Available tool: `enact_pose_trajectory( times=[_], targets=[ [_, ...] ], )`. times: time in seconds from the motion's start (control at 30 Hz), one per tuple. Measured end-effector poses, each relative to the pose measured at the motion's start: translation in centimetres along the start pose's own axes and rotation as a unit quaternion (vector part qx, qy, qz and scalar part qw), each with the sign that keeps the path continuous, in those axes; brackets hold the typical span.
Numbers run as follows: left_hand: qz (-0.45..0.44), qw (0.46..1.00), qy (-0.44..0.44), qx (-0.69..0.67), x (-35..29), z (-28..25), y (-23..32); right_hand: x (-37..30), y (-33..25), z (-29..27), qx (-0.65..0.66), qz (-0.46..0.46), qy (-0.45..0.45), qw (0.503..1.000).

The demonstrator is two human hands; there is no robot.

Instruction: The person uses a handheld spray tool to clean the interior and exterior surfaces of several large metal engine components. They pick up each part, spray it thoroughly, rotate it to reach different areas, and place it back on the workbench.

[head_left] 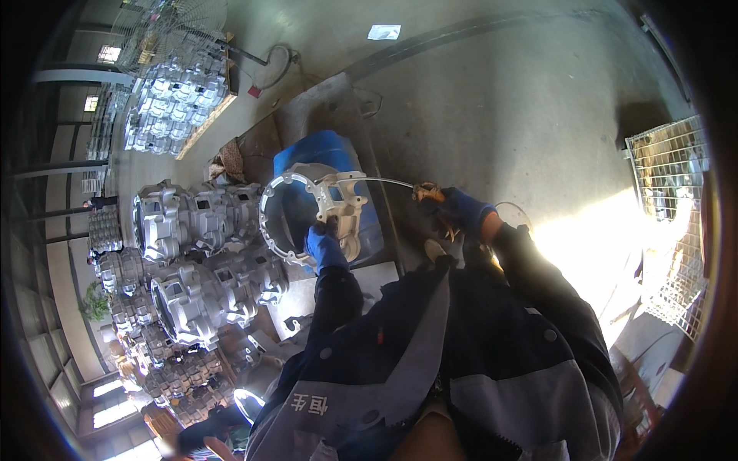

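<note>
Your left arm rises from the lower edge in a dark sleeve, the forearm pointing away from you and the wrist roughly in line with it. Your left hand (pixel 327 247), in a blue glove, sits at the near side of the metal casting (pixel 350 217), its grip closed on the part beside the large ring opening; some of the fingers are hidden, so you cannot tell how far they wrap.

Your right arm reaches farther out to the side — the forearm slants up and inward, with a strip of wrist showing between cuff and glove. Your right hand (pixel 464 210), also blue-gloved, stands well apart from the left, its grip wrapped around the tan handle of a thin rod tool (pixel 384 180). The rod runs left from your fist in a slight curve to the casting's far right corner; whether its tip touches the metal is too small to tell.

The casting itself is in front of you, over a blue container (pixel 327 146), its ring toward the left. More grey castings (pixel 184 300) stand in rows to your left — the nearest close beside the container.
</note>
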State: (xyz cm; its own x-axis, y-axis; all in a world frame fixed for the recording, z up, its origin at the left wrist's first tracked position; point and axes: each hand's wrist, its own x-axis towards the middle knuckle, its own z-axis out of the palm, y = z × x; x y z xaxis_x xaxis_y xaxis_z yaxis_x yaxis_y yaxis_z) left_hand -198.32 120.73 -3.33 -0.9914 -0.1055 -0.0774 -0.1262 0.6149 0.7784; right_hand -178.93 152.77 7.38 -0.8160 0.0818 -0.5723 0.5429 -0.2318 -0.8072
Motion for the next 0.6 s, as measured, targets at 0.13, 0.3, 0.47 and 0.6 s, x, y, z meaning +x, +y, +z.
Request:
enact_pose_trajectory(
  times=[0.13,0.3,0.47,0.6],
  targets=[
    [-0.131,0.921,-0.005,-0.366,0.1,0.2,0.7,0.5,-0.6,0.1,-0.079,0.058,0.021,0.995],
    [-0.082,0.976,-0.021,-0.200,-1.6,-0.4,3.9,-1.3,0.6,-1.6,-0.058,0.024,-0.033,0.997],
    [-0.065,0.955,-0.029,-0.287,-0.8,0.0,2.7,-4.4,0.1,-2.1,0.037,0.075,-0.051,0.995],
    [-0.008,0.994,-0.007,-0.112,-0.7,0.1,1.7,-3.6,0.8,-1.3,0.050,0.044,-0.056,0.996]
  ],
)
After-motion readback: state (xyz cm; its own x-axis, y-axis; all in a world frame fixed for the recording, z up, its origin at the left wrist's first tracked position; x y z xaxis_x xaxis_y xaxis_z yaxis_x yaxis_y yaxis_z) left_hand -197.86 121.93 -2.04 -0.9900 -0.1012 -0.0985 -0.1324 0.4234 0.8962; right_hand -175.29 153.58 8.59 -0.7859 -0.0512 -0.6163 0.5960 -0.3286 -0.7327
